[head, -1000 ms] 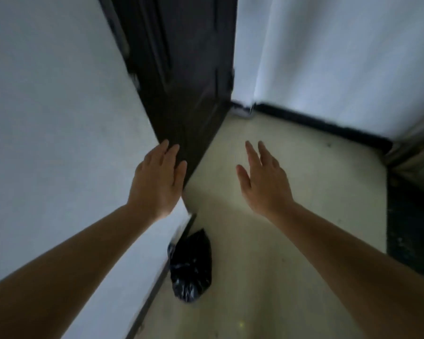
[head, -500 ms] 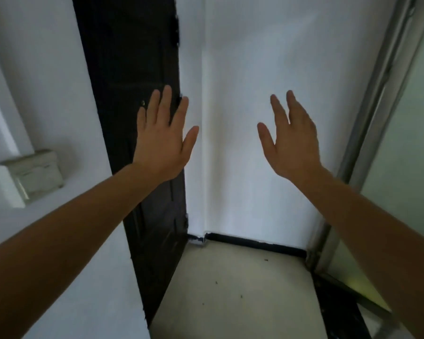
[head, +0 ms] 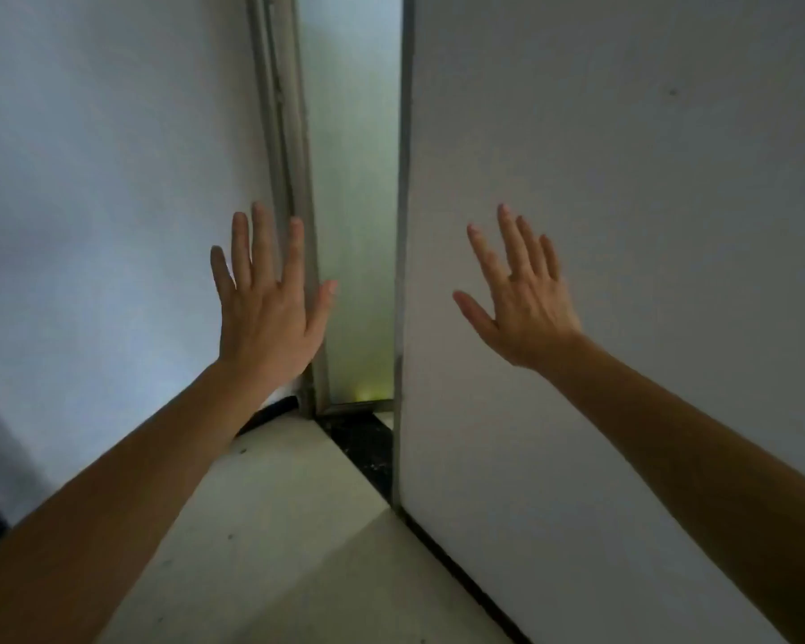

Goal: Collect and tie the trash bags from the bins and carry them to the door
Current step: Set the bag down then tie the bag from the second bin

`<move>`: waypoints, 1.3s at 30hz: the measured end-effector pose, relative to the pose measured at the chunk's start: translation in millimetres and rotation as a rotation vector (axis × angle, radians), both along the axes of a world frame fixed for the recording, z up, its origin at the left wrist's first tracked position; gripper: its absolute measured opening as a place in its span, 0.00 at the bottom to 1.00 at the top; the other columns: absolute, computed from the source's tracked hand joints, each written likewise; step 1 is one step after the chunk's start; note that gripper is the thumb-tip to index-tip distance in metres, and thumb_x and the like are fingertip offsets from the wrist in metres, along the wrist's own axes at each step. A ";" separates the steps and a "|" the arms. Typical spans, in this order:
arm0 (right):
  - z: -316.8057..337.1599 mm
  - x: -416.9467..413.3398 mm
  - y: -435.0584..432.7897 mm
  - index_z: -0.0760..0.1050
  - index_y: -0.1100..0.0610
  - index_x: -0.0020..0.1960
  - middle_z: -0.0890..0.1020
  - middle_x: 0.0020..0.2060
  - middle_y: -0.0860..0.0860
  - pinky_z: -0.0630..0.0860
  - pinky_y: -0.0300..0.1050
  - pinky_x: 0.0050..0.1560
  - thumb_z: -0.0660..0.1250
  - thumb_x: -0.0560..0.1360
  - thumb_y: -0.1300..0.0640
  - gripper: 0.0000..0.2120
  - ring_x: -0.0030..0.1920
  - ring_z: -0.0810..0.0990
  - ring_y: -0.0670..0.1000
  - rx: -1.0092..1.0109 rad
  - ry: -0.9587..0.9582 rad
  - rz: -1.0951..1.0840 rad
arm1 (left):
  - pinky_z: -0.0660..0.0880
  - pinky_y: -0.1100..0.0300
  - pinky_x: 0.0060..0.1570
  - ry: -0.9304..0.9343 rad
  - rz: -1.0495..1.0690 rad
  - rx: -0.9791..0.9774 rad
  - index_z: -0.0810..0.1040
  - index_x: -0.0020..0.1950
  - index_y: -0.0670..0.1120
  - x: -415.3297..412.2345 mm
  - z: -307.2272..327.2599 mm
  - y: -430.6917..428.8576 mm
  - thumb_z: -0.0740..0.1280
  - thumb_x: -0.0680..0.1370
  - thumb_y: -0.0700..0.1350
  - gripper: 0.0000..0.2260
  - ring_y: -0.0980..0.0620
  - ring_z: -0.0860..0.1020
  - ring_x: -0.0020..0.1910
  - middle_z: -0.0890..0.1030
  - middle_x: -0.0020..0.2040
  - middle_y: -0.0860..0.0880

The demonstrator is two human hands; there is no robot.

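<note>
Two splayed hands raised, left hand, right hand

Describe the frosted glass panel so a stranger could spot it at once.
Between the plain white left wall and the plain white right wall runs a narrow gap. In it stands a pale green frosted glass panel, with a grey metal frame on its left. It alone is greenish and translucent.
</note>
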State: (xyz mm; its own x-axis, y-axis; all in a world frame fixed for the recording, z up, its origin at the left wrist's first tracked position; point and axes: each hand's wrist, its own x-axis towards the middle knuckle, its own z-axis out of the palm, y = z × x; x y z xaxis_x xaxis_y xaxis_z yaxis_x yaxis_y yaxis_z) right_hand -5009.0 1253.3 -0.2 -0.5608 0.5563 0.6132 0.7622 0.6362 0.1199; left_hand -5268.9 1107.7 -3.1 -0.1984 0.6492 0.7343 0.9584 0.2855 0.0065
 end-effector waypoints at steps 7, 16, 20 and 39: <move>10.8 297.3 -54.1 0.44 0.51 0.81 0.44 0.80 0.59 0.46 0.61 0.78 0.49 0.82 0.36 0.34 0.79 0.46 0.62 0.052 0.003 -0.498 | 0.52 0.31 0.72 -0.040 -0.557 -0.019 0.54 0.80 0.43 267.5 -2.3 96.2 0.50 0.81 0.61 0.32 0.33 0.50 0.78 0.50 0.80 0.34; -48.8 667.5 -228.1 0.47 0.51 0.81 0.44 0.80 0.59 0.48 0.63 0.77 0.53 0.80 0.38 0.35 0.79 0.45 0.61 0.007 0.094 -1.054 | 0.48 0.33 0.74 0.101 -1.143 -0.036 0.51 0.81 0.44 685.7 -28.9 62.0 0.49 0.83 0.60 0.31 0.38 0.46 0.79 0.47 0.80 0.37; -71.5 805.1 -306.1 0.49 0.51 0.81 0.46 0.80 0.59 0.50 0.64 0.77 0.55 0.81 0.39 0.34 0.79 0.47 0.62 -0.032 0.126 -1.241 | 0.49 0.33 0.73 0.115 -1.274 -0.111 0.52 0.81 0.45 856.3 -51.5 25.1 0.48 0.83 0.60 0.30 0.39 0.46 0.80 0.47 0.81 0.38; -133.2 1165.6 -253.1 0.44 0.51 0.81 0.45 0.80 0.59 0.51 0.63 0.77 0.49 0.79 0.36 0.36 0.79 0.49 0.62 -0.147 0.259 -1.591 | 0.43 0.35 0.75 0.068 -1.561 -0.372 0.42 0.81 0.49 1271.7 -146.6 143.5 0.48 0.82 0.61 0.32 0.41 0.38 0.79 0.38 0.81 0.42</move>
